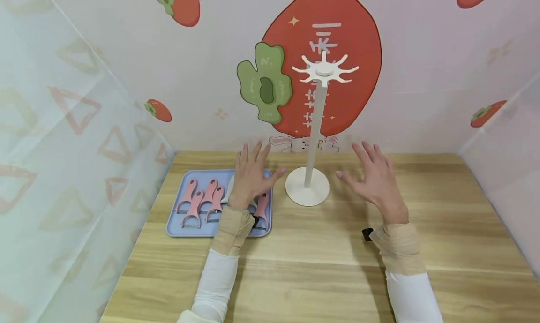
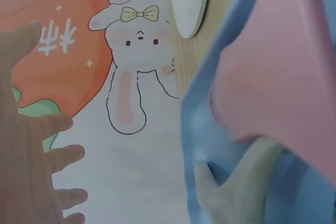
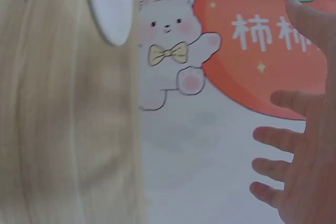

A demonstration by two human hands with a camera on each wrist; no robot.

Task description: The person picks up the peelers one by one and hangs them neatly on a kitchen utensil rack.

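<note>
Fingers apart on both: the left-hand grip (image 1: pixel 251 178) is above one blue tray (image 1: pixel 174 225), left of the head frame's centre; the right-hand grip (image 1: pixel 375 180) is above the desk (image 1: pixel 455 229), right of centre. Five pink peelers (image 1: pixel 197 203) show on the tray, plus pale peelers (image 1: pixel 228 191) partly hidden, count unclear. One eight-armed white stand (image 1: pixel 315 135) stands upright between the hands.

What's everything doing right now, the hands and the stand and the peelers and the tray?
Left hand: fingers spread, over the tray, holding nothing
Right hand: fingers spread, holding nothing
White stand: upright, nothing hung on it
Blue tray: flat, holding peelers
Pink peelers: lying in the tray
White peelers: in the tray, partly hidden
</note>
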